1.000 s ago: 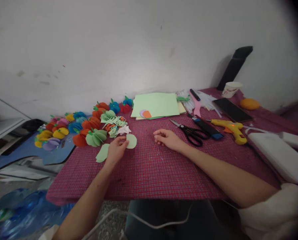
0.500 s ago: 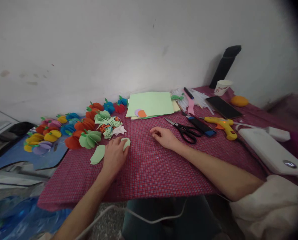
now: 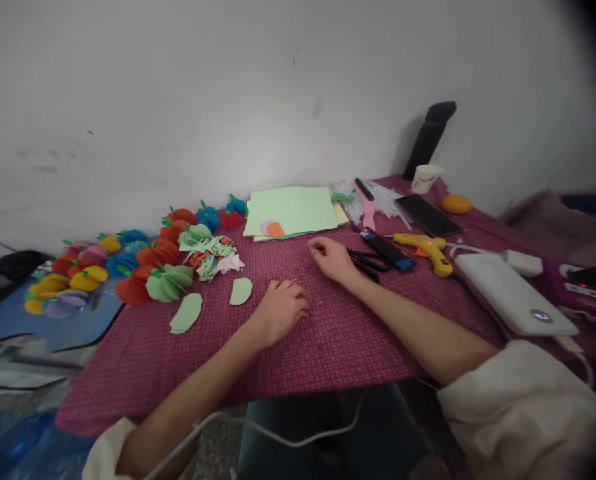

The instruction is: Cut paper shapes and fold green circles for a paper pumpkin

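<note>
My left hand is open over the checked tablecloth, fingers slightly bent and holding nothing visible. To its left lies a small green paper piece with rounded edges. A larger green paper piece is farther left. My right hand has loosely curled fingers, with a gap between thumb and forefinger and nothing seen between them. It hides the blades of the black-handled scissors, whose handles show beyond it. Whether it touches them I cannot tell.
Coloured paper pumpkins and a heap of paper scraps stand left. Green sheets lie at the back. On the right are a yellow glue gun, a phone, a paper cup and a white power bank.
My left hand has let go of the green paper piece and moved right. My right hand has shifted slightly away from me, over the scissors' blades. The view has turned a little rightward.
</note>
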The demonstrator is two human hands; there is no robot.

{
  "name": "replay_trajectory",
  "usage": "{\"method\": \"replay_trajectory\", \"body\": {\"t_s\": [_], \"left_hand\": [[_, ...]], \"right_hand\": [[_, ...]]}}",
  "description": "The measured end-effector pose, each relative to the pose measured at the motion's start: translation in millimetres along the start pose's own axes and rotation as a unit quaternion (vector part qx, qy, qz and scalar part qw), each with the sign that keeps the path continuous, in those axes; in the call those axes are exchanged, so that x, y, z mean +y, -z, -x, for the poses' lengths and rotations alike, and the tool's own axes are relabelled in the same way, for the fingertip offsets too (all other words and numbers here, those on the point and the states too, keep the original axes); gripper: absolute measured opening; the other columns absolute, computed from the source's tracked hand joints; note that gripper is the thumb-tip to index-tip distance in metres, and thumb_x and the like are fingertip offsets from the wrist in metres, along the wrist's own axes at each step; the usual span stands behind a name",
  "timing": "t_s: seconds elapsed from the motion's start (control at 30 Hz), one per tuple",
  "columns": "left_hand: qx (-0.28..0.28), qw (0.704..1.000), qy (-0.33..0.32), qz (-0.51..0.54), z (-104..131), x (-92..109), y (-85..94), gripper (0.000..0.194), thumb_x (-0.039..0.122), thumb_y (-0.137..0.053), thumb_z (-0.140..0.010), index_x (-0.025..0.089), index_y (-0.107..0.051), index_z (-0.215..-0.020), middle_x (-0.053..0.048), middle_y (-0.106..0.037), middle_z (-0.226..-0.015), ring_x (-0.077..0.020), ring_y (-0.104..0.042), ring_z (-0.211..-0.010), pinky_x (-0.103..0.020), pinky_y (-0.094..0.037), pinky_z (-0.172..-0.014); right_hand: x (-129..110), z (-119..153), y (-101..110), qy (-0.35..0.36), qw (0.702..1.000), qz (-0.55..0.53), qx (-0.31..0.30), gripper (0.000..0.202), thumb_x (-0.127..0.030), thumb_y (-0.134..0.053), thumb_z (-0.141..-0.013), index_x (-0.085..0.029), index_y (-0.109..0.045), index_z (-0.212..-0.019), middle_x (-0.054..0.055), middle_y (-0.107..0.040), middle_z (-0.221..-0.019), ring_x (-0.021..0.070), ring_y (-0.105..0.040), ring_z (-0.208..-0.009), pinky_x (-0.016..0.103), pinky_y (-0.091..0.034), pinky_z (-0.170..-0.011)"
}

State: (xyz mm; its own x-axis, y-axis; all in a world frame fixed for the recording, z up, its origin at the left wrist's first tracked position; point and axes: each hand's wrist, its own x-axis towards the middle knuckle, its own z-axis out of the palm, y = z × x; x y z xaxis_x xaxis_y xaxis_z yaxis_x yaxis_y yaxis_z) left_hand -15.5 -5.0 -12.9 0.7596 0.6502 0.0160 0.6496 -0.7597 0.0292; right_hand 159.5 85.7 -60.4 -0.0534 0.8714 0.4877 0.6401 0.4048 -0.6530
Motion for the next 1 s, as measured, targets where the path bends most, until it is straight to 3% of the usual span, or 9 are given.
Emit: {"method": "replay_trajectory", "body": {"t_s": [0.13, 0.3, 0.4, 0.63, 1.0], "left_hand": [[0.008, 1.0, 0.001, 0.014, 1, 3, -0.5, 0.021, 0.022, -0.04, -0.084, 0.019, -0.059, -0.076, -0.002, -0.059, -0.102, -0.0191, -0.046, -0.097, -0.036, -0.03, -0.08], [0.086, 0.979, 0.163, 0.082, -11, -10, -7.7, 0.017, 0.025, -0.045, -0.08, 0.021, -0.061, -0.076, -0.002, -0.056, -0.109, -0.0197, -0.045, -0.101, -0.036, -0.033, -0.081], [0.074, 0.97, 0.21, 0.098, -21, -15, -11.5, 0.017, 0.027, -0.048, -0.078, 0.023, -0.064, -0.074, -0.002, -0.056, -0.108, -0.0212, -0.045, -0.102, -0.038, -0.034, -0.082], [0.06, 0.975, 0.207, 0.062, -30, -6, -13.7, 0.017, 0.036, -0.055, -0.072, 0.024, -0.066, -0.076, -0.005, -0.054, -0.113, -0.0264, -0.042, -0.107, -0.046, -0.032, -0.085], [0.064, 0.971, 0.215, 0.084, -27, -2, -17.7, 0.018, 0.022, -0.047, -0.078, 0.02, -0.064, -0.072, -0.005, -0.051, -0.118, -0.0245, -0.039, -0.11, -0.044, -0.033, -0.085]], "right_hand": [[1, -2, 1, -0.002, 1.0, 0.007, 0.008, 0.021, -0.016, -0.047, -0.077, -0.017, -0.062, -0.091, 0.004, -0.066, -0.086, 0.0149, -0.06, -0.077, 0.028, -0.047, -0.073], [0, -4, 4, -0.008, 1.0, 0.015, 0.009, 0.022, -0.015, -0.047, -0.076, -0.017, -0.062, -0.092, 0.004, -0.067, -0.088, 0.0155, -0.06, -0.079, 0.028, -0.047, -0.074], [0, -4, 5, -0.008, 1.0, 0.019, 0.006, 0.022, -0.015, -0.047, -0.076, -0.017, -0.062, -0.092, 0.004, -0.067, -0.087, 0.0153, -0.06, -0.079, 0.028, -0.046, -0.074], [-1, -4, 8, -0.009, 1.0, 0.024, 0.0, 0.022, -0.014, -0.047, -0.076, -0.018, -0.063, -0.09, 0.003, -0.067, -0.087, 0.015, -0.06, -0.079, 0.028, -0.046, -0.076], [-2, -5, 9, -0.005, 1.0, 0.027, -0.001, 0.022, -0.014, -0.046, -0.077, -0.017, -0.063, -0.09, 0.004, -0.066, -0.088, 0.0151, -0.06, -0.078, 0.027, -0.045, -0.075]]}}
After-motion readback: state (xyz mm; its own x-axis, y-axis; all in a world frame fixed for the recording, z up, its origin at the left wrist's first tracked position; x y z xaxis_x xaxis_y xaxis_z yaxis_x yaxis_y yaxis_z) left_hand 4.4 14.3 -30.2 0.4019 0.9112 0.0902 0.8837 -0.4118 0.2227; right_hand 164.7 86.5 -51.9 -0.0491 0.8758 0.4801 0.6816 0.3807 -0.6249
